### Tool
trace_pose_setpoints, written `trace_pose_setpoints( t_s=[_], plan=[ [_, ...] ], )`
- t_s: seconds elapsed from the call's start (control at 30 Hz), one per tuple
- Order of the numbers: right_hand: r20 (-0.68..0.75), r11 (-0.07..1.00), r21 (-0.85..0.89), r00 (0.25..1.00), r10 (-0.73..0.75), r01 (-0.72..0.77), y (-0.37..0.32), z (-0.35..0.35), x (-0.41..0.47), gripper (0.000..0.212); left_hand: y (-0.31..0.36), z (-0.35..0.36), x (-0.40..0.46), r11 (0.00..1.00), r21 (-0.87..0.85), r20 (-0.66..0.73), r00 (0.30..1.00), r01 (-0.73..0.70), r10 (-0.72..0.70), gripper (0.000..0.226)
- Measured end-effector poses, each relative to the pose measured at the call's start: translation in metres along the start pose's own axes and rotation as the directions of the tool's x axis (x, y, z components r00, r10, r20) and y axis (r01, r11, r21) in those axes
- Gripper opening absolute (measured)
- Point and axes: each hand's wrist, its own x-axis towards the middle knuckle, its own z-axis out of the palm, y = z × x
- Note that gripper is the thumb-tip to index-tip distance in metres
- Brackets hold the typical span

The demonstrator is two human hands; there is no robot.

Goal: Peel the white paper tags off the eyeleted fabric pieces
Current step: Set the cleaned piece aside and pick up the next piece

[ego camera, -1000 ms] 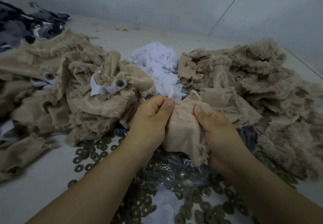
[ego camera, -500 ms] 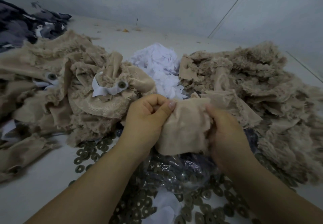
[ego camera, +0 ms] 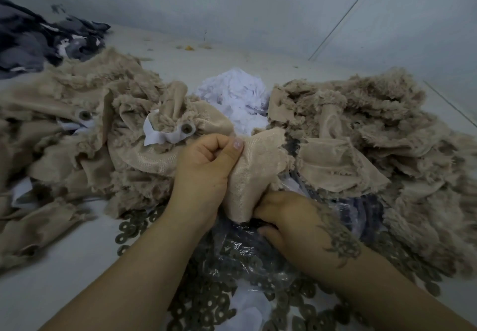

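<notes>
While our left hand keeps a closed grip on the upper edge of the beige fabric piece, thumb pressed flat over it against curled fingers, our right hand has a curled grip on its lower end, fingers tucked under the cloth so we cannot tell exactly what they pinch. No white tag or eyelet shows on the side facing us, so we judge the step in hand is to turn the piece and find the tag. To do it well we should hold the cloth taut between both hands, catch a loose corner of the paper and pull it low and flat along the weave, not straight up, so it comes off whole. The piece is smooth and finely ribbed on this face, with frayed, fuzzy edges. Just left of it lies a fabric piece with a metal eyelet and a white paper tag curling beside it, part of the left heap on the tabletop. Behind our hands sits a crumpled mound of peeled white paper, and to the right a shaggy heap of similar pieces. Under our wrists, a crinkled clear plastic bag and dull round metal washers spread about.
</notes>
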Motion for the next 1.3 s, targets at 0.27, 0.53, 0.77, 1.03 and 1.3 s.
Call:
trace_pose_setpoints(
  t_s=[0.27, 0.53, 0.77, 1.03, 1.3],
  plan=[
    [-0.194, 0.971, 0.222, 0.972, 0.135, -0.090, 0.009, 0.012, 0.002, 0.010, -0.001, 0.000, -0.001, 1.000, 0.014, 0.025, 1.000, 0.002, -0.003, 0.025],
    [-0.424, 0.687, 0.717, 0.707, 0.566, -0.120, 0.017, 0.008, 0.001, 0.026, 0.000, 0.001, -0.001, 0.999, -0.043, 0.045, 0.999, -0.023, 0.025, 0.023],
    [-0.142, 0.240, 0.970, 0.730, 0.668, -0.031, 0.018, -0.003, 0.004, 0.010, 0.000, 0.002, -0.005, 0.998, -0.044, 0.130, 0.991, -0.037, 0.043, 0.013],
    [-0.185, 0.091, 0.983, 0.859, 0.478, 0.161, 0.016, -0.005, 0.001, 0.012, -0.004, 0.006, -0.008, 0.999, 0.010, 0.176, 0.984, -0.042, 0.040, 0.013],
    [-0.160, -0.061, 0.975, 0.859, 0.486, 0.216, 0.018, -0.006, 0.001, 0.013, -0.008, 0.005, -0.007, 0.997, 0.052, 0.154, 0.987, -0.051, 0.042, 0.011]
  ],
)
